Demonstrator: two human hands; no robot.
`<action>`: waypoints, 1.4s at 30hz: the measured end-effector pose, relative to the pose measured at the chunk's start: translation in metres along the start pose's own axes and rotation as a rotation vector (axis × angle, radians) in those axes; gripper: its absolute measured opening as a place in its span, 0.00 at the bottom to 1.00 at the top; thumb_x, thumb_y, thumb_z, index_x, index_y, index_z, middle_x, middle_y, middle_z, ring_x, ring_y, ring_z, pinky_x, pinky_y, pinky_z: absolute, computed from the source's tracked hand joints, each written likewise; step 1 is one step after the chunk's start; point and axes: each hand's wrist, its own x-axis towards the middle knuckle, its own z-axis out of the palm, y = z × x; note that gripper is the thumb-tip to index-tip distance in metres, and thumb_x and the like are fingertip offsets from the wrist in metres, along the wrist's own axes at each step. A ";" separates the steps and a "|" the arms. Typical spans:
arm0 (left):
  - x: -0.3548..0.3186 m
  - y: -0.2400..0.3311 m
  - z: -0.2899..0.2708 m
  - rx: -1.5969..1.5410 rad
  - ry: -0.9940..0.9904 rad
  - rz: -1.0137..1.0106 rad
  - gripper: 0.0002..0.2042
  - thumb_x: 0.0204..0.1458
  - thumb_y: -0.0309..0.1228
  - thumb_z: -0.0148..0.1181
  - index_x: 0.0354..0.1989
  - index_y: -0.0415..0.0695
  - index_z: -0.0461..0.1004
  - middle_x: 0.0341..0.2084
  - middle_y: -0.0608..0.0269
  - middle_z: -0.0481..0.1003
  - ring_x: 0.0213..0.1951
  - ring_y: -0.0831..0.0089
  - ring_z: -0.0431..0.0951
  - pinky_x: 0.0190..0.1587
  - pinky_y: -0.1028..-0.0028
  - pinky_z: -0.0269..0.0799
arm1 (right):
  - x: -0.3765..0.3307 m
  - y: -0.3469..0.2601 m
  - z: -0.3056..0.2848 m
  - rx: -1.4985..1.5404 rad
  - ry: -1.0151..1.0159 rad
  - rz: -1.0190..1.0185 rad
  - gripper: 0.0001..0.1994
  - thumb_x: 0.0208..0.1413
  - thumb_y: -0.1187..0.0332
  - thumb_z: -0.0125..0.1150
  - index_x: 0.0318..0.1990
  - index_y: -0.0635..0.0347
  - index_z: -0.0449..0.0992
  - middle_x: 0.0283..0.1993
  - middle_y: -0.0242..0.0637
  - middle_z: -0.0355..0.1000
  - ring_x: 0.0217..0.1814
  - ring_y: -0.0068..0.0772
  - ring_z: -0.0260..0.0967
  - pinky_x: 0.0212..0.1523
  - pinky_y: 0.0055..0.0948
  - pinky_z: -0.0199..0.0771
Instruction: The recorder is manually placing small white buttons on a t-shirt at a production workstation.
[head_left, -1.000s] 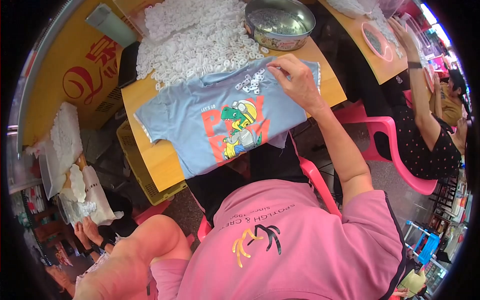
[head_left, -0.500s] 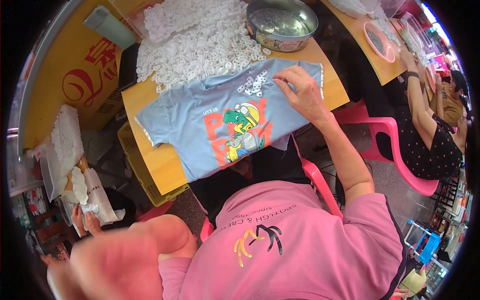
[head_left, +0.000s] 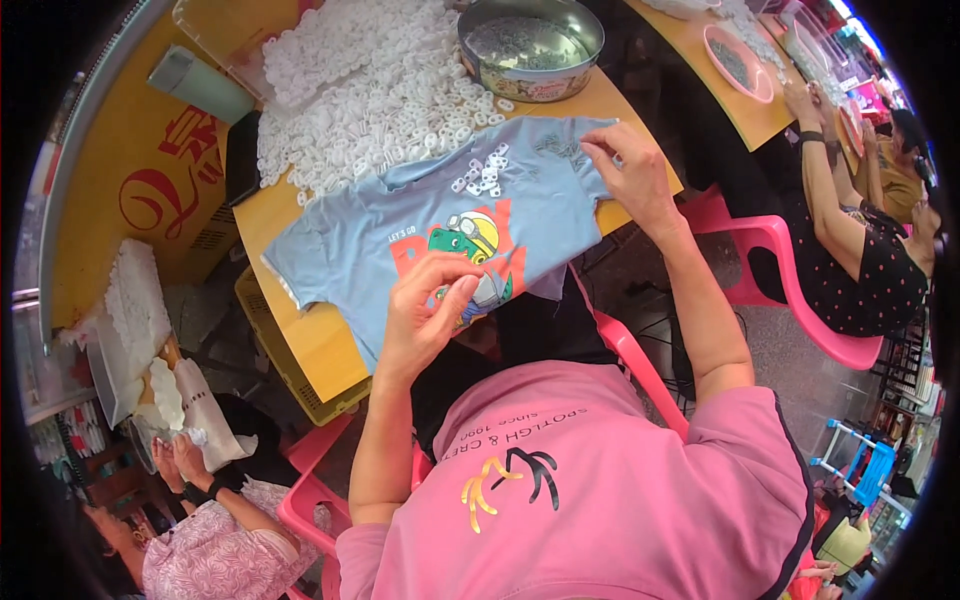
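Note:
A child's light blue T-shirt with a cartoon dinosaur print lies spread over the table's near part. My left hand is above the print, thumb and fingertips pinched together. Whatever it may hold is too small to make out. Over the shirt's right sleeve, my right hand has its thumb and forefinger drawn close; any piece between them cannot be made out. Just left of those fingertips lie small grey pieces on the cloth. A little group of white oval pieces with holes rests near the collar.
A large heap of white oval pieces covers the table's far side. Beside it stands a round tin of small grey parts. A dark flat object and a grey-green bottle are at left. Co-workers sit on both sides; a pink chair stands right.
My left hand has risen from a blur at lower left to above the shirt's print. My right hand has moved slightly right, uncovering the grey pieces. The whole view has shifted a little.

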 end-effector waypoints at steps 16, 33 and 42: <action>0.009 -0.025 0.033 -0.196 0.089 -0.082 0.05 0.57 0.24 0.57 0.35 0.35 0.76 0.30 0.63 0.76 0.34 0.78 0.76 0.38 0.77 0.71 | 0.007 -0.019 0.030 -0.132 -0.223 -0.270 0.05 0.50 0.69 0.65 0.32 0.59 0.78 0.34 0.36 0.71 0.40 0.40 0.70 0.41 0.36 0.71; 0.007 -0.033 0.024 -0.101 0.009 -0.128 0.07 0.61 0.27 0.54 0.39 0.36 0.75 0.35 0.63 0.77 0.40 0.78 0.75 0.46 0.76 0.70 | 0.032 -0.036 0.033 -0.137 -0.458 0.032 0.10 0.50 0.64 0.61 0.33 0.63 0.77 0.35 0.44 0.76 0.40 0.47 0.74 0.41 0.41 0.72; 0.009 -0.033 0.029 -0.238 0.049 -0.200 0.09 0.62 0.29 0.53 0.41 0.36 0.74 0.36 0.63 0.77 0.40 0.77 0.77 0.46 0.76 0.72 | 0.018 -0.022 0.034 0.257 -0.256 0.175 0.10 0.57 0.69 0.60 0.42 0.67 0.76 0.33 0.36 0.76 0.33 0.23 0.71 0.37 0.25 0.71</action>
